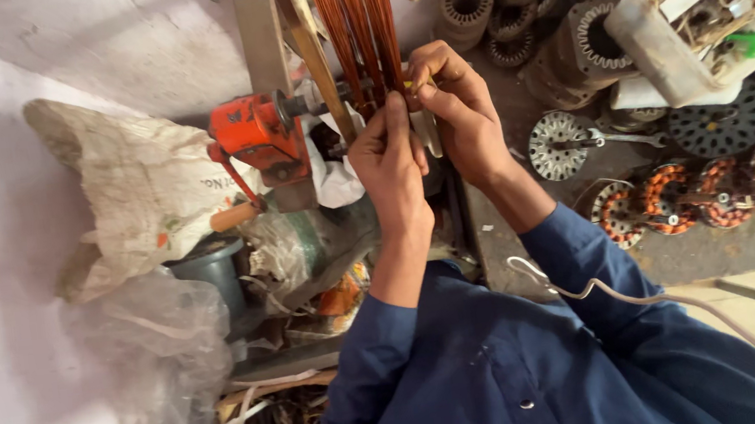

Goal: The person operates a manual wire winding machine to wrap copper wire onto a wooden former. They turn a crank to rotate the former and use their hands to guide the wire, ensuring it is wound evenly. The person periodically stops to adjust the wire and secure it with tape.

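Both my hands are raised to a band of copper winding wire (358, 27) stretched over a wooden former (308, 42) on a winding machine. My left hand (392, 168) pinches the lower end of the copper strands with thumb and fingers. My right hand (456, 110) closes on the same strands just to the right, fingertips pressed against the wire. An orange hand-crank gearbox (253, 136) with a wooden handle (233, 218) sits to the left of my hands. Dark blue sleeves cover both forearms.
Wound stators with copper coils (703, 196) and bare laminated stator cores (557, 142) lie on the right. A white plastic tray of parts (659, 42) stands at top right. Sacks and plastic bags (137, 190) pile up on the left. A white cable (649, 300) crosses my right sleeve.
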{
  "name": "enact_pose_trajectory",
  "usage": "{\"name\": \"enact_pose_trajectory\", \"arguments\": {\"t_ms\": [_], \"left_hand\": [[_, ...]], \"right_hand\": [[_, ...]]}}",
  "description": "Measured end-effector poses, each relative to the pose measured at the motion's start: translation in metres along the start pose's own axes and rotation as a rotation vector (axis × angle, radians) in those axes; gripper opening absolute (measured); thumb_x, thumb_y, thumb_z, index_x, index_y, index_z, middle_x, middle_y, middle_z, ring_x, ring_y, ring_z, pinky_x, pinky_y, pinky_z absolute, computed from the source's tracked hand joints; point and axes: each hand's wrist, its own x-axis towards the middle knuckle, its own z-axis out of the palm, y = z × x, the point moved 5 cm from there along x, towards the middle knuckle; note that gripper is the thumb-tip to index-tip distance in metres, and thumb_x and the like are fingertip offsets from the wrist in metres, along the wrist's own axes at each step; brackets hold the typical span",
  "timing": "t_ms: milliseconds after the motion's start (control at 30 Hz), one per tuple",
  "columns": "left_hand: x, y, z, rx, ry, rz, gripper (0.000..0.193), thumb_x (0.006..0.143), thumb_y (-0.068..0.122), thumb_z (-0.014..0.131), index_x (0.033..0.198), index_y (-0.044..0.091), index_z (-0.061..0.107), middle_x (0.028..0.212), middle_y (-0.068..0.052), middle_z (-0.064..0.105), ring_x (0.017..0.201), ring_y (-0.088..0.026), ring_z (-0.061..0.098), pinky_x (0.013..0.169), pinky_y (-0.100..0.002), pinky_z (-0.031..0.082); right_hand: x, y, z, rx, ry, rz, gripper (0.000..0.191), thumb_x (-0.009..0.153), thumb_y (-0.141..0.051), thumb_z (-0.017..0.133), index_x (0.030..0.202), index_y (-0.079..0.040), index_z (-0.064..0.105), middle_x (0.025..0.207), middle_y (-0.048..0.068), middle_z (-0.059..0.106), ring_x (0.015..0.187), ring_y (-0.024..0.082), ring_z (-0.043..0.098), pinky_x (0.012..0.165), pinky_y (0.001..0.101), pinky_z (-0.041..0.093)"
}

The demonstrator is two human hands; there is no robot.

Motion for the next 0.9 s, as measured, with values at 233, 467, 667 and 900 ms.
{"name": "enact_pose_trajectory", "arguments": {"t_ms": [233, 467, 667, 900], "left_hand": [[0.001, 0.001, 0.001, -0.040, -0.030, 0.021, 0.033, 0.108, 0.025, 0.062, 0.087, 0.001, 0.071, 0.056, 0.005, 0.046, 0.045, -0.002, 0.035, 0.041, -0.024, 0.025], [0.002, 0.001, 0.001, -0.035, -0.028, 0.008, 0.032, 0.107, 0.024, 0.061, 0.086, 0.002, 0.071, 0.054, 0.005, 0.047, 0.044, -0.002, 0.035, 0.040, -0.023, 0.025], [0.002, 0.002, 0.003, -0.082, -0.035, 0.004, 0.032, 0.108, 0.022, 0.060, 0.085, 0.002, 0.070, 0.059, 0.004, 0.050, 0.047, -0.002, 0.038, 0.042, -0.024, 0.027], [0.001, 0.002, 0.002, -0.051, -0.052, 0.048, 0.034, 0.109, 0.023, 0.059, 0.085, 0.002, 0.069, 0.057, 0.005, 0.048, 0.046, -0.002, 0.037, 0.042, -0.023, 0.027]], "right_hand": [[-0.010, -0.025, 0.008, -0.383, -0.065, -0.228, 0.022, 0.108, -0.018, 0.046, 0.103, -0.004, 0.062, 0.110, 0.007, 0.054, 0.102, 0.014, 0.055, 0.096, 0.0303, 0.045], [0.004, -0.045, 0.005, -0.567, 0.025, -0.205, 0.031, 0.099, 0.004, 0.070, 0.120, -0.001, 0.048, 0.113, 0.011, 0.070, 0.109, 0.015, 0.068, 0.095, 0.0314, 0.054], [0.011, -0.052, 0.010, -0.792, -0.097, -0.240, 0.035, 0.098, 0.006, 0.072, 0.123, -0.003, 0.048, 0.102, 0.009, 0.067, 0.096, 0.013, 0.063, 0.087, 0.0296, 0.050], [0.010, -0.022, 0.001, -0.377, -0.108, -0.067, 0.028, 0.105, 0.004, 0.058, 0.123, -0.008, 0.040, 0.116, 0.006, 0.054, 0.105, 0.010, 0.054, 0.098, 0.0260, 0.047]]}}
